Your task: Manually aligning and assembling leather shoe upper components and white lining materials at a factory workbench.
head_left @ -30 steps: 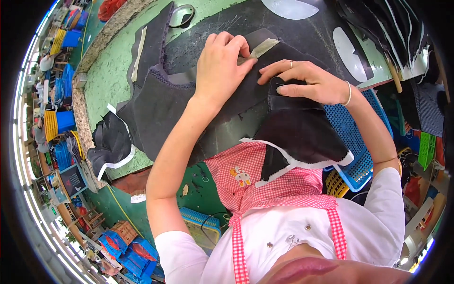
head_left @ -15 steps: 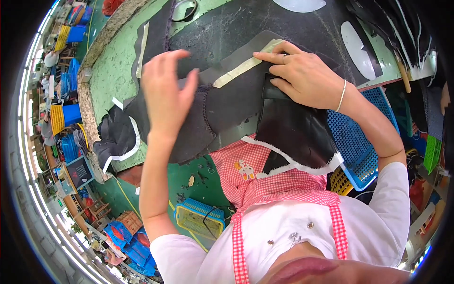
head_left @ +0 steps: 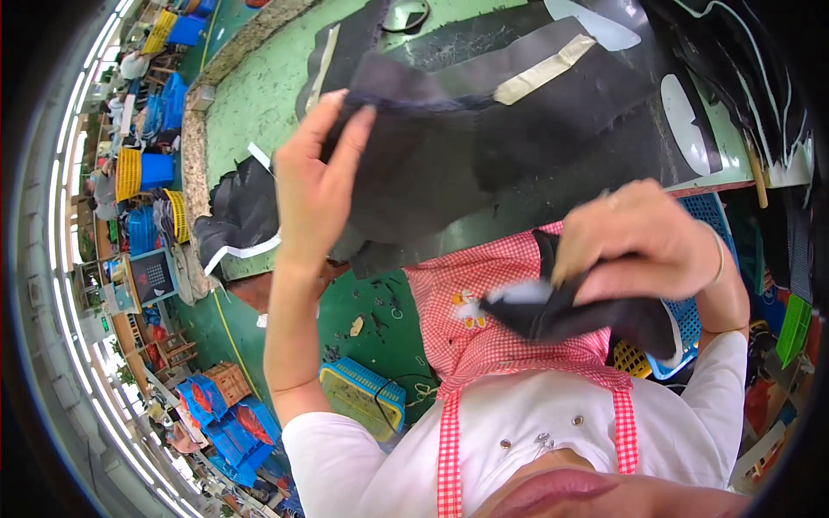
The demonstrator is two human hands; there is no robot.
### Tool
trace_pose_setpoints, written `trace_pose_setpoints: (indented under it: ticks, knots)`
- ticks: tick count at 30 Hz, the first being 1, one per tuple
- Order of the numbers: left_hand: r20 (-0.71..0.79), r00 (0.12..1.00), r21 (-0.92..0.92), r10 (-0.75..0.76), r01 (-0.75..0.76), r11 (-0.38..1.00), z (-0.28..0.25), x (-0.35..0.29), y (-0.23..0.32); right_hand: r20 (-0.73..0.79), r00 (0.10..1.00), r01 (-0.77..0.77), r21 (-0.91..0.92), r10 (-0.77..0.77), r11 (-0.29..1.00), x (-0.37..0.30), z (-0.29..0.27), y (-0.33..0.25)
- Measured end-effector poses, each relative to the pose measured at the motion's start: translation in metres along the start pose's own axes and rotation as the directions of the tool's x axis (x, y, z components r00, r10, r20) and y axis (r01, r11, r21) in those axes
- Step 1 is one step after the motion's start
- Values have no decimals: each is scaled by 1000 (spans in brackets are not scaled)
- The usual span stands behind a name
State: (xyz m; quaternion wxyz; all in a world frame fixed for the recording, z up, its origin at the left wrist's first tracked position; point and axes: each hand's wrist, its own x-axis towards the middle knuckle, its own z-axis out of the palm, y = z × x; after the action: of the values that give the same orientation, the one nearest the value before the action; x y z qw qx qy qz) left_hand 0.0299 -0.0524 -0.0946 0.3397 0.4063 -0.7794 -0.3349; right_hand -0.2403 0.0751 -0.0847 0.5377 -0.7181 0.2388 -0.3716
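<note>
- At ten o'clock in the head view, the left hand [head_left: 315, 186] is pinching the upper edge of a dark fabric panel [head_left: 432, 173], thumb on one side and fingers spread on the other, closed on the cloth and raising that edge off the green worktable [head_left: 250, 104].
- Holding it by the edge is likely letting the panel hang free so it can peel away from the pieces beneath (a judgement, not something plainly shown).
- The panel is spreading from the grip toward two o'clock, so the bulk of it is lying to the right of the fingers, and its far side is resting on the table under a beige tape strip [head_left: 540, 73].
- At four o'clock, the right hand [head_left: 639, 246] is curling tightly round a smaller black piece with a white edge [head_left: 553, 311], fingers folded over it; the piece is sticking out from under the palm toward eight o'clock, over the red checked apron [head_left: 492, 345].
- Keeping this piece low and close to the body seems to be holding it clear of the panel.
- Near nine o'clock, a black piece with white trim [head_left: 242, 220] is draping over the table's edge, well apart from both hands.
- Down at seven o'clock, a blue basket [head_left: 363, 393] is sitting on the floor.
</note>
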Motion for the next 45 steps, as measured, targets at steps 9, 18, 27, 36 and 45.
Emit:
trace_pose_setpoints:
  ticks: [9, 18, 27, 36, 45]
  knots:
    - [288, 955, -746, -77, 274, 608, 22, -37, 30, -407, 913, -26, -43, 7, 999, 41, 14, -15]
    - [240, 967, -823, 85, 156, 546, 26, -46, 32, -578, 814, 64, -7, -56, 998, 43, 16, 4]
    - [240, 968, -810, 71, 159, 564, 30, -50, 27, -600, 800, 29, -6, -27, 1000, 42, 15, 12]
    - [124, 992, -611, -39, 107, 784, 33, -38, 59, -636, 770, -23, -117, -57, 993, 42, 21, 16]
    - [-198, 980, -530, -18, -92, 843, 36, -37, 55, -525, 826, -86, -478, -206, 874, 26, 9, -3]
